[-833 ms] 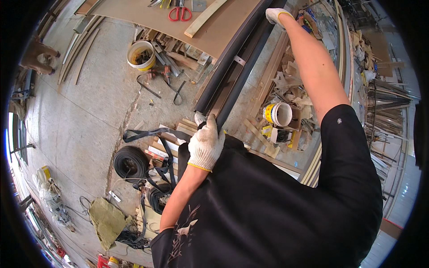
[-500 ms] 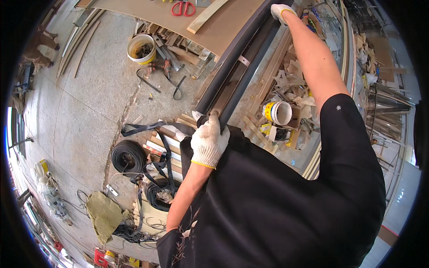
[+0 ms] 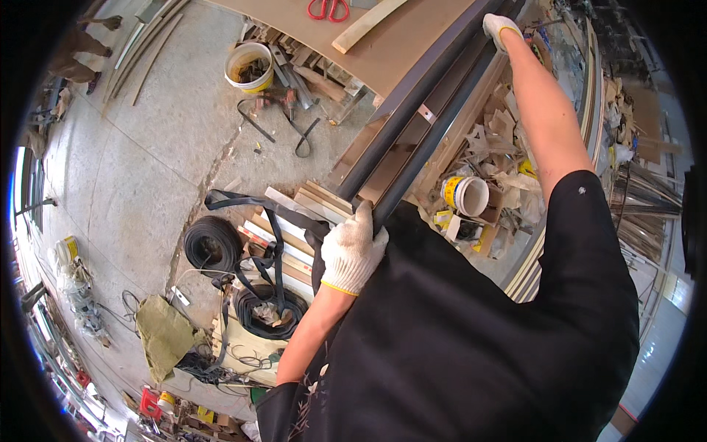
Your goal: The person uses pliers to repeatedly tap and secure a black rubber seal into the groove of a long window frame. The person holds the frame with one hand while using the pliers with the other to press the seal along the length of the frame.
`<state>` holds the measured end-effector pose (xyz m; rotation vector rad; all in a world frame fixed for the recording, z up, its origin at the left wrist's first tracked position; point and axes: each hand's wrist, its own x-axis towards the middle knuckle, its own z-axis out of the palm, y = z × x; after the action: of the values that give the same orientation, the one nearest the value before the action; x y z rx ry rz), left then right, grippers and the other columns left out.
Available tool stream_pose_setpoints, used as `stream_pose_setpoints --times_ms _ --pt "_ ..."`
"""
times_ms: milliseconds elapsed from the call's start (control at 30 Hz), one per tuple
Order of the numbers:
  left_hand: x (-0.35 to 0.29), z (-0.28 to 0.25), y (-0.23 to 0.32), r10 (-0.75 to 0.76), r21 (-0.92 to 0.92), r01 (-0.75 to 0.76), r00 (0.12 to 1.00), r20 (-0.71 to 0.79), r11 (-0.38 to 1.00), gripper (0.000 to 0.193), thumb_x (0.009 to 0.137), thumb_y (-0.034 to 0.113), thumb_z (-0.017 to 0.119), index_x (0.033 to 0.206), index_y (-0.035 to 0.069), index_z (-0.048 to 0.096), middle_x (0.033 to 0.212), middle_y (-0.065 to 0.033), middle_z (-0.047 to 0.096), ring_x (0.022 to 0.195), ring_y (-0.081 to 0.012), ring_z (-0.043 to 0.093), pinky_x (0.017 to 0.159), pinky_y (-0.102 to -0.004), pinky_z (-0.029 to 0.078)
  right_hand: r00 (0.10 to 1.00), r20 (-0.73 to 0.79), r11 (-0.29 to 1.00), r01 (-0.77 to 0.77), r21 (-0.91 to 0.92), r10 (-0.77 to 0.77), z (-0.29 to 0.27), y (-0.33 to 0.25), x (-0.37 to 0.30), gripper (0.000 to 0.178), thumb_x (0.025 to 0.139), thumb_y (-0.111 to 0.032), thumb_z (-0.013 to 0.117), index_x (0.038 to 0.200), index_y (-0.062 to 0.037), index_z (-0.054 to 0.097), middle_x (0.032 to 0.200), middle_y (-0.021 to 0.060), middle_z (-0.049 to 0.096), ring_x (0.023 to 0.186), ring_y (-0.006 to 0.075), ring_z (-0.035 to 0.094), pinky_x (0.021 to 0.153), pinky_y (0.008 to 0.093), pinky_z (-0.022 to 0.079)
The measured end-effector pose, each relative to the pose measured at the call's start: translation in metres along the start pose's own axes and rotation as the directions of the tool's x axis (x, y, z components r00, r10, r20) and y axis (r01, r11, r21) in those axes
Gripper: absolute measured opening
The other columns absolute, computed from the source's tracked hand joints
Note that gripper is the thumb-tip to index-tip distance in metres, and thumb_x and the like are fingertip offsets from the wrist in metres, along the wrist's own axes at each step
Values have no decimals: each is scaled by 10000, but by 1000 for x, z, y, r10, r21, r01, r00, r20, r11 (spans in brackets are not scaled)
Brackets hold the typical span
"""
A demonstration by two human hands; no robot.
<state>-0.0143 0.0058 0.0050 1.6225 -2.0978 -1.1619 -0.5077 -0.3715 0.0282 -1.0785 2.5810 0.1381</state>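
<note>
A long dark frame piece [image 3: 396, 144], made of two rounded dark bars with a brown channel between them, slants from beside my body up to the far right. My left hand [image 3: 353, 250], in a white knitted glove, is closed around its near end. Farther along, my right hand [image 3: 503, 31], gloved the same way, grips its right-hand bar; those fingertips are partly hidden. A small pale tab [image 3: 426, 113] crosses the channel. Just left of my left hand, a flat black strap [image 3: 254, 200] loops over wooden strips [image 3: 291, 239].
Coils of black strap [image 3: 212, 244] lie at left. A tan-topped table [image 3: 412, 51] holds red-handled scissors [image 3: 328, 9] and a wooden strip. A bucket [image 3: 249, 68] and power tool [image 3: 276, 99] are beside it. Scraps surround another bucket [image 3: 471, 197] at right. A person's legs [image 3: 79, 55] show far left.
The view has shifted slightly. My left hand has come a little nearer my body, and a white tip beside it no longer shows. Both hands stay on the frame piece.
</note>
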Motion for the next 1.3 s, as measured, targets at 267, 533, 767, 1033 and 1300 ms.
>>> stream_pose_setpoints --times_ms 267,533,767,1033,1300 --pt "-13 -5 -8 44 -84 -42 999 17 996 524 881 282 745 1336 50 628 858 -205 748 805 -384 747 731 -486 592 988 -68 990 -134 39 137 1 79 122 565 926 -399 485 1311 -24 657 1436 240 643 1246 420 641 1061 500 452" --pt "1 -1 1 -22 -27 23 998 51 999 539 850 277 767 1320 50 631 812 -199 731 770 -383 745 697 -480 597 964 -265 974 86 211 -28 6 15 28 298 850 -229 607 862 17 774 926 218 765 856 384 705 775 493 518" --pt "-11 -11 -1 -22 -67 21 1000 -12 998 452 893 258 747 1282 56 635 871 -225 734 825 -409 741 727 -499 589 965 -224 984 160 81 -139 11 33 54 246 834 -199 636 907 -25 793 952 208 772 823 359 700 735 503 521" --pt "-1 2 0 16 -105 -17 1000 -9 994 530 854 203 752 1330 36 592 772 -266 698 733 -453 710 653 -549 559 975 -223 997 8 78 9 5 9 16 609 875 -491 573 1295 -76 723 1194 172 776 1137 326 733 983 441 549" --pt "-6 -30 75 311 345 -216 916 -252 914 635 872 215 785 1414 -15 545 1330 -220 656 1260 -381 619 1040 -509 467 509 62 481 841 -248 -859 -31 158 61 190 754 -63 671 941 -50 701 865 192 684 724 304 695 633 463 606"
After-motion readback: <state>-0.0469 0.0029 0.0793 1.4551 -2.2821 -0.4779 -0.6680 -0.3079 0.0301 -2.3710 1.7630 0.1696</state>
